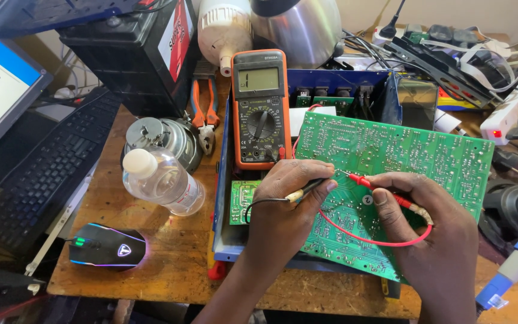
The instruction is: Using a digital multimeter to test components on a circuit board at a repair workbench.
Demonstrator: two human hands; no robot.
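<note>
Bare wooden bench (pixel 169 264) at six and seven o'clock gives passage; multimeter (pixel 261 108), water bottle (pixel 163 180) and car battery (pixel 133 54) block ten to twelve

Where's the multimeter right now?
In the head view, the orange multimeter stands left of the green circuit board, just above the left hand, with pliers on its left.

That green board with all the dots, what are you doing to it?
A person holds two thin probes against the green circuit board. The left hand pinches the black probe, the right hand the red probe. Both tips touch the board, close together. Their wires run to the orange meter standing behind.
</note>
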